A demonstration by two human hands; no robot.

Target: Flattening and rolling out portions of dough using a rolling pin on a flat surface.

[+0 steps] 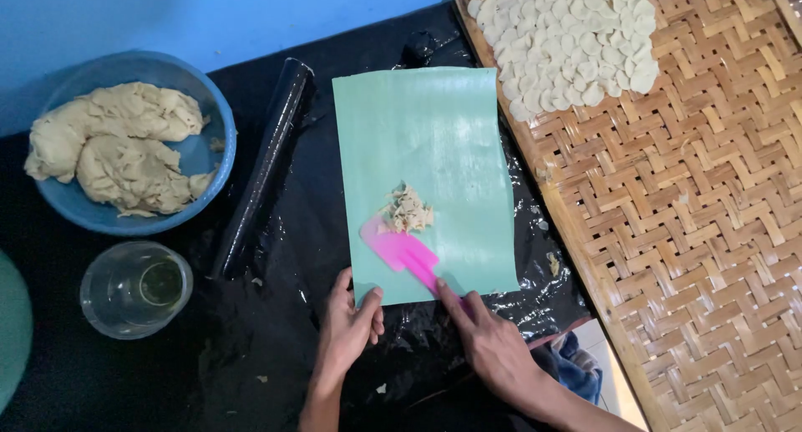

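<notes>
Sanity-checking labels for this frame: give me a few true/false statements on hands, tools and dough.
1. The right hand holds a pink spatula against a small dough heap. True.
2. The left hand grips the black rolling pin. False: it pins the near edge of the green sheet; the pin lies apart, to its left.
3. The blue bowl is empty. False: it holds large dough lumps.
4. Cut dough pieces lie on the woven tray. True.
5. A clear glass stands below the bowl. True.

Black table (pixel 276 365) – carries green sheet (pixel 426 148), blue bowl (pixel 213 131), rolling pin (pixel 263 169), glass (pixel 135 288), woven tray (pixel 693 231) (right side).
</notes>
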